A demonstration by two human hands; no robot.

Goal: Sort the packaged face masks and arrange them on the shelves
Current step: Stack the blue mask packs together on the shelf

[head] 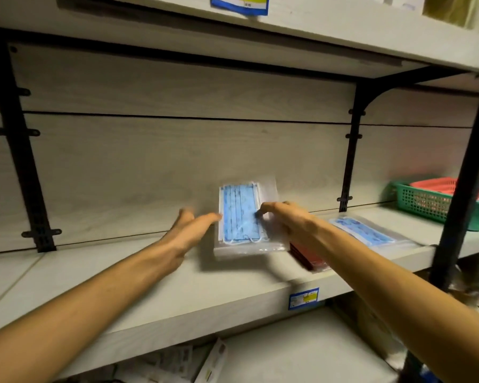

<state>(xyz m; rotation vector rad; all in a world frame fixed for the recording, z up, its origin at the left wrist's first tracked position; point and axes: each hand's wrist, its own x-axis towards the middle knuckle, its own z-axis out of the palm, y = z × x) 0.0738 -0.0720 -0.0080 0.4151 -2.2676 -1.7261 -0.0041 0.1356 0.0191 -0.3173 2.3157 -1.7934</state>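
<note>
A clear plastic pack of blue face masks [239,217] stands tilted on the pale wooden shelf [177,288], leaning back toward the wall panel. My right hand [285,219] holds its right edge, fingers curled onto the front of the pack. My left hand [188,230] is at the pack's left edge with straight fingers, the fingertips touching or almost touching it. A dark red pack [309,257] lies flat on the shelf under my right wrist, partly hidden. Another pack of blue masks [368,230] lies flat further right.
A green basket [426,203] with a red basket [440,186] inside stands at the shelf's right end. Black brackets [351,150] and a black post [459,189] frame the bay. Another shelf [315,29] hangs overhead. Boxes [210,363] lie on the shelf below.
</note>
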